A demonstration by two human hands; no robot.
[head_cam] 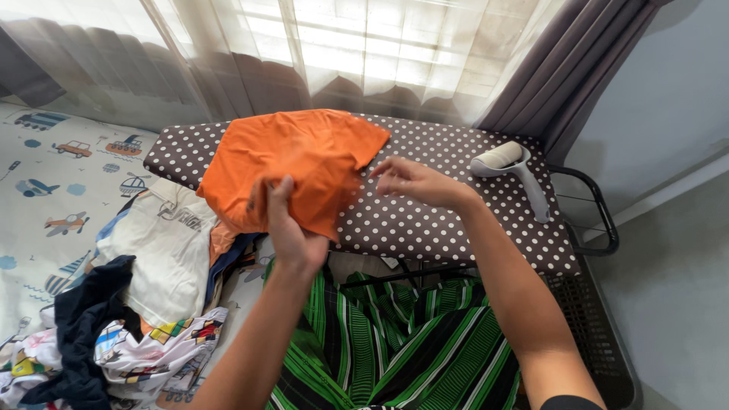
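So the big landmark here is the brown ironing board with white polka dots, which is sitting across the frame below the sheer-curtained window, giving a flat surface at working height. Left of the board, a bedsheet printed with little planes and cars is carrying a heap of mixed clothes, spilling right up to the board's near left edge.

The bright orange cloth garment is lying over the board's left half, its lower corner hanging off the near edge. Its long axis is running diagonally, from that near-left corner up toward the far middle of the board, where its pointed corner is aiming right.

The left hand is pinching the garment's near edge between thumb and fingers, lifting it a bit. The right hand is hovering just right of the garment with fingers loosely curled, not gripping anything as far as I can tell.

A white lint roller is resting on the board's right end, handle pointing toward the near side, well apart from both hands.
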